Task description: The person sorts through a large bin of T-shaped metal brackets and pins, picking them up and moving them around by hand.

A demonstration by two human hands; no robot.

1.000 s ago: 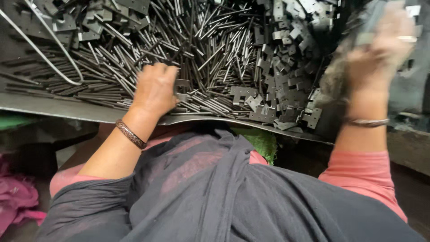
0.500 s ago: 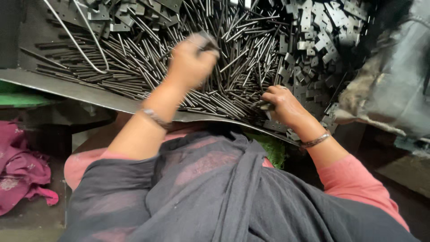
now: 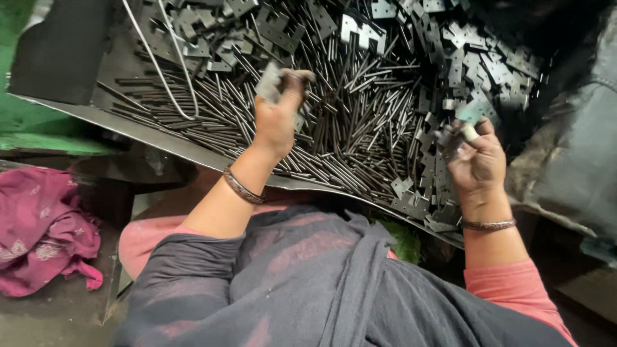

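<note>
The fingers [image 3: 292,80] of the left hand [image 3: 277,115] are curled shut around a flat grey metal plate [image 3: 268,83], which is lifted a little above the heap and looks blurred. The fingers [image 3: 472,132] of the right hand [image 3: 477,162] are also closed, pinching another small metal plate [image 3: 471,114] at its lower edge, with a pale wrap on one fingertip.

Nearest the camera lies a dark grey shawl [image 3: 308,283] across the person's lap, with pink sleeves [image 3: 514,289] showing at either side. Each wrist wears a thin metal bangle [image 3: 241,187]. To the left, on the floor, sits a crumpled pink cloth [image 3: 42,225].

Beyond the lap comes the curved front edge of a metal tray [image 3: 193,151]. Just past that edge, under and between the two hands, is a thick heap of thin steel pins [image 3: 360,128] lying in all directions. Further back and along the right side, a pile of flat notched plates [image 3: 463,58] lies mixed among the pins. A bent white wire [image 3: 168,71] loops over the pins at the back left. A green surface [image 3: 38,128] shows at the far left.
</note>
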